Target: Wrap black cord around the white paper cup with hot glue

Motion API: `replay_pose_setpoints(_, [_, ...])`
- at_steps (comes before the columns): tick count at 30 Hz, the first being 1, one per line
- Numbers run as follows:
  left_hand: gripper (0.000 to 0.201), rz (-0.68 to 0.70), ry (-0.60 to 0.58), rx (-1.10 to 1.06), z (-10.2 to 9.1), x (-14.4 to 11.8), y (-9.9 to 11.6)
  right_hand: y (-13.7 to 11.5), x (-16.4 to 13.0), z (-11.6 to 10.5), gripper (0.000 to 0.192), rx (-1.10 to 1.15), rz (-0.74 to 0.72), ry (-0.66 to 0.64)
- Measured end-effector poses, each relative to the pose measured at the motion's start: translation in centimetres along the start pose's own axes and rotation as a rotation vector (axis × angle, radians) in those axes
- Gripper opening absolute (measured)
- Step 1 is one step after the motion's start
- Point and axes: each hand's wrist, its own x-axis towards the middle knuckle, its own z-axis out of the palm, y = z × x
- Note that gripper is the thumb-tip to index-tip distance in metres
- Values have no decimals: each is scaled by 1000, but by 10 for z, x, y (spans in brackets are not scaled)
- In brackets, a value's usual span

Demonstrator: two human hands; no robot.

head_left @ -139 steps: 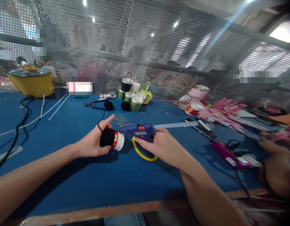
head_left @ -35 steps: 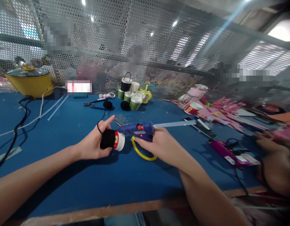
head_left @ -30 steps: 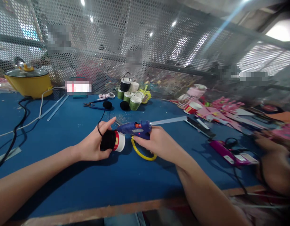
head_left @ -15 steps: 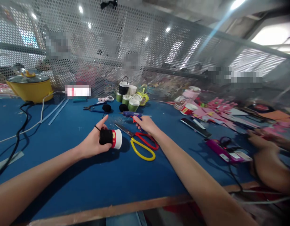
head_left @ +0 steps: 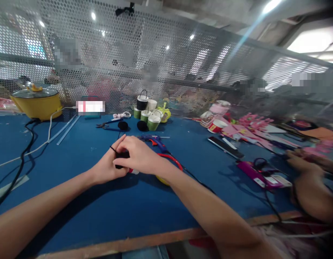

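My left hand [head_left: 108, 169] is closed around a small paper cup [head_left: 122, 155] whose side is wrapped in black. A thin black loop sticks out near my left index finger. My right hand [head_left: 139, 154] reaches over the cup from the right, its fingers curled onto the black part and hiding most of it. Just behind my right hand a blue glue gun [head_left: 158, 143] with a red trigger lies on the table. Scissors with one red handle [head_left: 171, 157] and one yellow handle lie partly covered by my right hand and forearm.
Behind stand several small cups [head_left: 153, 122], black round pieces [head_left: 123, 125] and pliers [head_left: 108, 126]. A yellow pot [head_left: 36, 104] with cables is at left. Rightward lie a phone [head_left: 225, 147], a purple box [head_left: 256, 174], pink cut pieces [head_left: 236, 135] and another person's arm [head_left: 312, 180].
My right hand has let go of the glue gun, which now lies on the table, and has moved left onto the cup. My left hand still holds the cup in about the same place.
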Motion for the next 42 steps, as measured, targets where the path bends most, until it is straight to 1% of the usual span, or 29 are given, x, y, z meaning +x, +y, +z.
replay_pose_setpoints(2, [82,4,-5,6,0,0,1,-3,2,3,15,47,34,15])
replay_pose_setpoints(6, [81,-65,-42,0,-3,0,3,9,-6,-7,9,351,227,122])
replay_pose_setpoints(7, [82,-75,-43,0,-3,0,3,13,-10,-11,11,399,272,156])
replay_pose_setpoints(10, [85,-81,-56,5,-4,-1,5,22,-20,-15,17,443,345,221])
replay_pose_setpoints(14, [83,-98,-106,14,-1,-3,7,32,-26,-8,19,462,366,219])
replay_pose_setpoints(18, [83,-82,-114,47,0,-5,9,37,-26,0,21,480,368,218])
replay_pose_setpoints(22, [86,-42,-117,107,0,-6,8,36,-26,2,20,478,372,217])
replay_pose_setpoints(27, [84,-36,-122,95,1,-6,8,30,-27,1,20,480,343,261])
replay_pose_setpoints(32, [86,-40,-124,90,1,-6,11,32,-25,5,21,475,380,266])
replay_pose_setpoints(36, [86,13,-115,112,2,-7,12,37,-24,12,21,486,419,249])
replay_pose_setpoints(42, [87,163,-99,257,2,-9,8,39,-28,17,20,563,464,194])
